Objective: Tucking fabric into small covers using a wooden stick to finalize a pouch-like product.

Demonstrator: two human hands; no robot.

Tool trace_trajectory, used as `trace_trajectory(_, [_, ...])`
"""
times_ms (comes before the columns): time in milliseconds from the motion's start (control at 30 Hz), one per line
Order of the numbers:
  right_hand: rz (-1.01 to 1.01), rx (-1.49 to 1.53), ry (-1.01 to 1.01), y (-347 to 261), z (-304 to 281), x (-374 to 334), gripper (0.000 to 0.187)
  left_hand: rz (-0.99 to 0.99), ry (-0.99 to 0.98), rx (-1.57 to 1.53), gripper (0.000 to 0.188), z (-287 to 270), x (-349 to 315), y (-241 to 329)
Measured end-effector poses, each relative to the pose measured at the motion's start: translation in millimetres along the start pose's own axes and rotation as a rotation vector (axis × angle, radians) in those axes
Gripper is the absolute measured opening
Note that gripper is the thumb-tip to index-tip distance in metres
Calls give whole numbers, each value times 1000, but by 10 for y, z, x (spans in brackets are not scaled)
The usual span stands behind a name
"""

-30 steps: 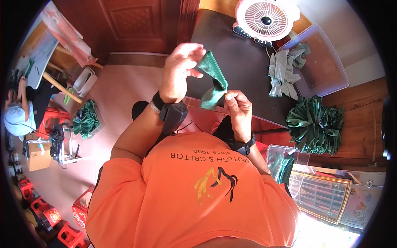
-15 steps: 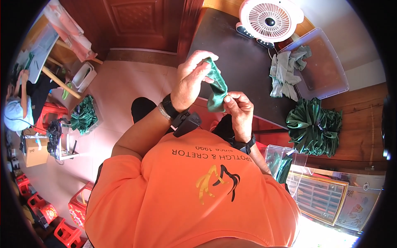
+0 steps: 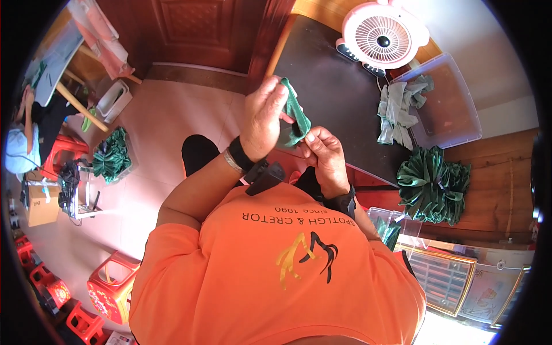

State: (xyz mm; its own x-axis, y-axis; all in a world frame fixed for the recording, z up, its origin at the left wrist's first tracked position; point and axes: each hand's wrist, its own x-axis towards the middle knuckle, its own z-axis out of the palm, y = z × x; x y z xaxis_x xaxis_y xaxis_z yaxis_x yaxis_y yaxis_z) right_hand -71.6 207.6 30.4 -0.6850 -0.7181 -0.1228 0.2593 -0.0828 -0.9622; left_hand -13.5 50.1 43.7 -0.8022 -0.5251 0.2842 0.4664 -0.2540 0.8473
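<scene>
A small piece of shiny green cloth [image 3: 295,110] stretches between my two hands, above the near left edge of the dark table. My left hand [image 3: 261,118] pinches its upper end between thumb and fingers. At the lower end, my right hand [image 3: 326,154] grips the cloth with thumb and forefinger. The piece looks folded, with a gap between its layers; its exact shape I cannot make out. Part of its edge is hidden behind my fingers.
On the dark table [image 3: 322,75] stand a pink fan [image 3: 384,41] and a clear bin [image 3: 454,109] with pale green cloths [image 3: 397,112]. A bundle of dark green cloth [image 3: 434,184] lies at right. More green cloth [image 3: 112,155] sits at left, near a red stool [image 3: 112,287] and another person [image 3: 24,144].
The cloth has turned and narrowed, and a gap now shows between its layers. My right hand has shifted slightly left, still pinching its lower end. The whole view has shifted a little.
</scene>
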Motion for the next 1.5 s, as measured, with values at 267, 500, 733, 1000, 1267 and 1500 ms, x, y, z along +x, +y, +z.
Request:
trace_trajectory(267, [-86, 179, -71, 85, 150, 27, 22, -8, -74, 204, 21, -196, -48, 62])
trace_trajectory(500, [57, 151, 53, -12, 45, 18, 21, -116, -104, 71, 23, -247, 24, 74])
trace_trajectory(733, [49, 275, 46, -56, -160, 30, 23, -215, -141, 148, 25, -428, -188, -58])
trace_trajectory(1000, [36, 486, -189, 11, -510, -13, 25, -178, -64, 240, 23, -342, -78, 50])
trace_trajectory(1267, [131, 422, -152, -31, -524, -58, 21, -167, -326, 70, 16, 265, 118, 116])
trace_trajectory(1500, [73, 468, -150, -6, -695, -144, 23, -63, -214, 77, 13, 408, 120, -22])
